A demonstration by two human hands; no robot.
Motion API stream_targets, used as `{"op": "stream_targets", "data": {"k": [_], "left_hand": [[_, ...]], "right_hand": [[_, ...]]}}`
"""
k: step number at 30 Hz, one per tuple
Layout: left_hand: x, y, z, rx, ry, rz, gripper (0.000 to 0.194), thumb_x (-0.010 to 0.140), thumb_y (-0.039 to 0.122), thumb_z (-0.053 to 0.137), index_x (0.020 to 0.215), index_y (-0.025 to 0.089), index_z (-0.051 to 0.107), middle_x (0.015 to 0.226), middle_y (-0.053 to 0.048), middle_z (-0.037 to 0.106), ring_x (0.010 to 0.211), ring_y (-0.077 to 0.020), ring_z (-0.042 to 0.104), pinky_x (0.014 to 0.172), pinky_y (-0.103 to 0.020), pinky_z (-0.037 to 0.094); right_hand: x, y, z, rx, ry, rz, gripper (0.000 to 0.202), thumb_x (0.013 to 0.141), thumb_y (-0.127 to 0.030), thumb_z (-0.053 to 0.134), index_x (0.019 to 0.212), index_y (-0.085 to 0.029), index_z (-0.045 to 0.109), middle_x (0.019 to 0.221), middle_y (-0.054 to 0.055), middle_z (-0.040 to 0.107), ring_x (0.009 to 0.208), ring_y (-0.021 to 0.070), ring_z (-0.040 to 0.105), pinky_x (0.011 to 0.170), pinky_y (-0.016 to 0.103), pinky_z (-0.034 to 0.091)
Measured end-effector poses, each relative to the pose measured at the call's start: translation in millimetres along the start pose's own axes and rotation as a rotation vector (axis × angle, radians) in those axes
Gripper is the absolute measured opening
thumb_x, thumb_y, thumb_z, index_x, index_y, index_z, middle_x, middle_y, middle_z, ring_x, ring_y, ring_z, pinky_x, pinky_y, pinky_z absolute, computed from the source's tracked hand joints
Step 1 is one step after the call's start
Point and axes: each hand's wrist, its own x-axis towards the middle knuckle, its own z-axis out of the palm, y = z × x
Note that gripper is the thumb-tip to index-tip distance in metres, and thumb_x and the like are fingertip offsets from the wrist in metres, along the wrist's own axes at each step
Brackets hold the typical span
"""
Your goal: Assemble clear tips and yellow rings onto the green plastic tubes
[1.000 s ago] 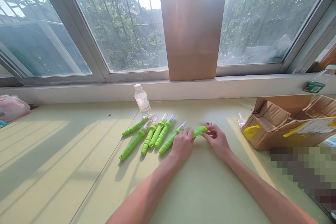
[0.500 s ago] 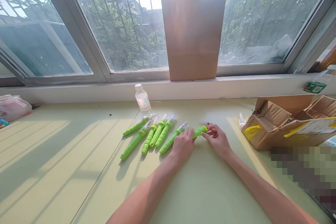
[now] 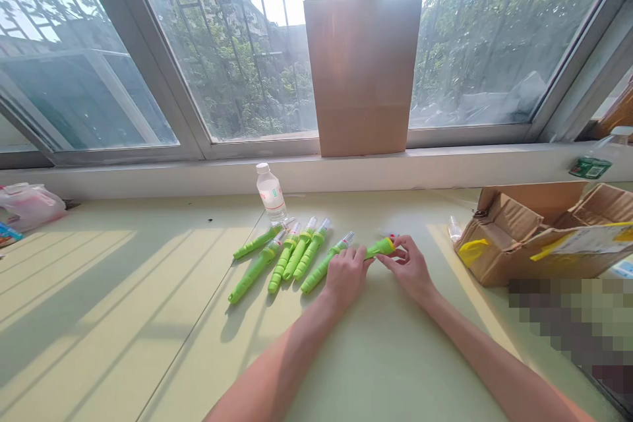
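We see both hands meeting over a green brush that lies on the pale green table, just right of a row of like pieces. The left hand covers the handle end, its fingers curled down around it. The right hand pinches the yellow-collared head end between thumb and fingertips, with the fingers set narrow.

To the left we note five more green brushes, laid side by side and slanting, their clear-capped heads pointing toward the window. The nearest of them lies just beside the left hand. A small clear bottle with a white cap stands upright behind the row, touching none of the pieces that we can make out.

An open cardboard box sits well to the right of the right hand. A brown paper bag leans upright against the window on the sill. A pink-tinted plastic bag rests at the far left table edge.
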Motion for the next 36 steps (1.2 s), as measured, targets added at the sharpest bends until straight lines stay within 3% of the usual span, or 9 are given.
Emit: {"op": "stream_targets", "data": {"k": [4, 7, 9, 13, 17, 21, 28, 32, 36], "left_hand": [[-1, 0, 2.4, -0.028, -0.047, 0.002, 0.021, 0.097, 0.038, 0.048, 0.093, 0.019, 0.056, 0.080, -0.003, 0.064, 0.062, -0.0168, 0.062, 0.046, -0.028, 0.033], [-1, 0, 2.6, -0.065, -0.051, 0.001, 0.023, 0.092, 0.039, 0.057, 0.103, 0.019, 0.055, 0.095, -0.005, 0.065, 0.063, -0.0153, 0.062, 0.045, -0.027, 0.035], [-1, -1, 3.0, -0.062, -0.046, 0.024, 0.020, 0.090, 0.031, 0.059, 0.107, 0.021, 0.055, 0.099, -0.005, 0.064, 0.067, -0.0151, 0.062, 0.046, -0.027, 0.035], [0, -2, 3.4, -0.025, 0.035, 0.065, 0.010, 0.093, 0.016, 0.051, 0.096, 0.022, 0.058, 0.087, -0.002, 0.064, 0.074, -0.0161, 0.064, 0.050, -0.027, 0.038], [0, 1, 1.0, -0.036, 0.109, 0.111, 0.013, 0.094, 0.027, 0.053, 0.104, 0.021, 0.058, 0.082, -0.002, 0.066, 0.071, -0.0170, 0.063, 0.055, -0.029, 0.042], [-1, 5, -0.7, 0.000, 0.072, 0.138, 0.021, 0.096, 0.034, 0.049, 0.106, 0.018, 0.059, 0.071, -0.002, 0.063, 0.059, -0.0175, 0.060, 0.048, -0.031, 0.039], [-1, 0, 1.2, -0.001, -0.022, 0.126, 0.020, 0.095, 0.036, 0.051, 0.107, 0.020, 0.057, 0.081, -0.003, 0.063, 0.058, -0.0153, 0.058, 0.041, -0.029, 0.032], [-2, -3, 2.4, 0.001, 0.024, 0.133, 0.006, 0.094, 0.023, 0.052, 0.096, 0.022, 0.058, 0.089, -0.003, 0.063, 0.067, -0.0142, 0.061, 0.045, -0.028, 0.037], [-3, -1, 2.6, 0.014, 0.042, 0.137, 0.013, 0.096, 0.030, 0.051, 0.100, 0.022, 0.059, 0.078, -0.001, 0.062, 0.068, -0.0149, 0.062, 0.049, -0.028, 0.039]], "right_hand": [[0, 3, 1, 0.014, 0.007, 0.021, 0.047, 0.066, -0.047, 0.081, 0.087, -0.024, 0.045, 0.108, 0.004, 0.064, 0.078, 0.0202, 0.068, 0.056, 0.028, 0.052], [1, 5, 0, 0.030, 0.023, 0.076, 0.048, 0.066, -0.048, 0.081, 0.088, -0.024, 0.045, 0.101, 0.004, 0.066, 0.065, 0.0171, 0.066, 0.050, 0.026, 0.049], [3, 5, -1, 0.045, 0.034, 0.113, 0.050, 0.065, -0.049, 0.081, 0.087, -0.024, 0.044, 0.098, 0.003, 0.066, 0.057, 0.0142, 0.063, 0.046, 0.025, 0.046], [5, 2, -2, 0.060, 0.052, 0.146, 0.051, 0.063, -0.050, 0.082, 0.085, -0.023, 0.045, 0.095, 0.003, 0.066, 0.056, 0.0140, 0.062, 0.045, 0.024, 0.045], [5, -1, -1, 0.068, 0.072, 0.149, 0.054, 0.062, -0.051, 0.083, 0.087, -0.024, 0.044, 0.093, 0.002, 0.065, 0.064, 0.0167, 0.065, 0.047, 0.025, 0.048], [3, -2, 1, 0.089, 0.075, 0.141, 0.057, 0.061, -0.050, 0.083, 0.090, -0.025, 0.041, 0.101, 0.003, 0.065, 0.073, 0.0198, 0.068, 0.048, 0.025, 0.050], [2, -4, 2, 0.089, 0.078, 0.150, 0.056, 0.061, -0.051, 0.083, 0.085, -0.024, 0.041, 0.097, 0.004, 0.067, 0.065, 0.0178, 0.066, 0.046, 0.024, 0.048], [2, -5, 2, 0.105, 0.087, 0.166, 0.058, 0.057, -0.051, 0.085, 0.083, -0.023, 0.041, 0.090, 0.003, 0.068, 0.060, 0.0163, 0.065, 0.045, 0.023, 0.046], [3, -4, 2, 0.086, 0.118, 0.168, 0.060, 0.054, -0.053, 0.086, 0.083, -0.023, 0.041, 0.088, 0.002, 0.067, 0.060, 0.0162, 0.064, 0.045, 0.023, 0.046]]}}
